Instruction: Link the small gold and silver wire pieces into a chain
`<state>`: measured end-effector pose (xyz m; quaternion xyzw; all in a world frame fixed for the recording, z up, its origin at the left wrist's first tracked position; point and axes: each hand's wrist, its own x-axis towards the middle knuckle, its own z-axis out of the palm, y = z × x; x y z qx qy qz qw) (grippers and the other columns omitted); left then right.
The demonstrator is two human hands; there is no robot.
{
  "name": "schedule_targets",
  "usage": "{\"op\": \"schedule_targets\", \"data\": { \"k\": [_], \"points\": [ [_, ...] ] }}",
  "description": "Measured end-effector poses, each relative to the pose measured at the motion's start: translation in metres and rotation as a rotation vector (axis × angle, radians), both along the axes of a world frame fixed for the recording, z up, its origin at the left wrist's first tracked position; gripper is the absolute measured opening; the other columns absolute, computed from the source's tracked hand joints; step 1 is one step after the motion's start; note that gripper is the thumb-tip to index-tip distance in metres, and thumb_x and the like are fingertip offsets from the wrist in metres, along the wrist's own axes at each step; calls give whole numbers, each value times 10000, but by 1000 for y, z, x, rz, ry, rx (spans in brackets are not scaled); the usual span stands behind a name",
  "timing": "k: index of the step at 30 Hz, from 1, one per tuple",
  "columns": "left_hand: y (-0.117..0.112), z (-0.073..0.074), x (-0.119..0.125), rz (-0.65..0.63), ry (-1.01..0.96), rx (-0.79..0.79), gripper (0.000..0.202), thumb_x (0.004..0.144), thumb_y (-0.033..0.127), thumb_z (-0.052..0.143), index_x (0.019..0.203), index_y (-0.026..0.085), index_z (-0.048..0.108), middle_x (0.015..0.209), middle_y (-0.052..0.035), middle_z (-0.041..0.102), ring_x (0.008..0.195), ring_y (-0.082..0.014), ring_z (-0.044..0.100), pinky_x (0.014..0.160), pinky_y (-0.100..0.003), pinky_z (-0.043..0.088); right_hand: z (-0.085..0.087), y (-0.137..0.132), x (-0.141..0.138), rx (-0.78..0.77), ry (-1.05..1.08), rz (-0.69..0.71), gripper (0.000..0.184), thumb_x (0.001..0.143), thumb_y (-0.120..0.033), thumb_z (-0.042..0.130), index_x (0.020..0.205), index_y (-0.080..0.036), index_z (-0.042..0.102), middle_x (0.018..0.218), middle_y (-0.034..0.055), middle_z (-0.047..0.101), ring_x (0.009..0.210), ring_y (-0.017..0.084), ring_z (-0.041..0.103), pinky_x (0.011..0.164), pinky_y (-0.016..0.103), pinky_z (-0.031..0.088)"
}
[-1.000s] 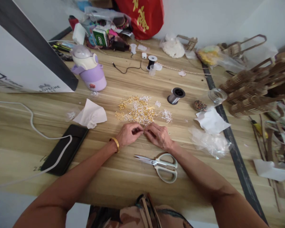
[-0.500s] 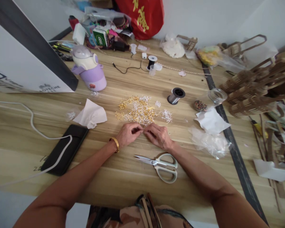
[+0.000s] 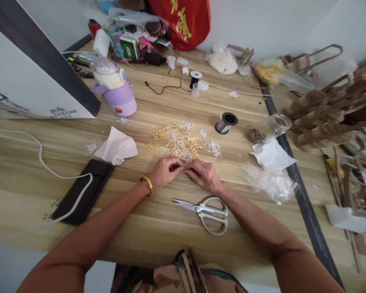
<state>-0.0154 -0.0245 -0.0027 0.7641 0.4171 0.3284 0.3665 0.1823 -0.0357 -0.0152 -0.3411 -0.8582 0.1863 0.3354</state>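
Observation:
My left hand (image 3: 164, 172) and my right hand (image 3: 203, 174) meet fingertip to fingertip on the wooden table (image 3: 158, 228), both pinched shut on a tiny piece I cannot make out. Just beyond them lies a pile of small gold and silver beads and findings (image 3: 178, 142). A gold bangle (image 3: 148, 185) sits on my left wrist. White-handled scissors (image 3: 205, 210) lie a little nearer to me than my right hand, blades pointing left.
A spool of silver wire (image 3: 225, 123), a glass jar (image 3: 277, 123), a lid of dark beads (image 3: 256, 135), paper (image 3: 271, 155) and clear plastic (image 3: 271, 184) lie right. A tissue (image 3: 116, 147), black phone (image 3: 83, 192), white cable (image 3: 42, 162) and lilac flask (image 3: 116, 87) sit left. Woven baskets (image 3: 323, 118) stand far right.

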Motion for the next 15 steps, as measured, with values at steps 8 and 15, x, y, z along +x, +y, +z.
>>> {"op": "schedule_targets", "data": {
  "k": [8, 15],
  "points": [
    [3, 1, -2, -5, -110, -131, 104, 818, 215, 583, 781, 145, 650, 748, -23, 680, 681, -122, 604, 639, -222, 478, 1, -1, 1, -5, -46, -47, 144, 917, -280, 550, 1029, -200, 592, 854, 53, 674, 718, 138, 627, 644, 248, 488],
    [5, 3, -3, 11, -176, -197, 131, 808, 245, 592, 775, 128, 639, 740, -31, 662, 682, -121, 592, 637, -224, 472, 1, -2, -1, 34, -45, -82, 164, 920, -287, 542, 1031, -177, 587, 786, 36, 684, 603, 111, 596, 569, 223, 443]
  ]
}}
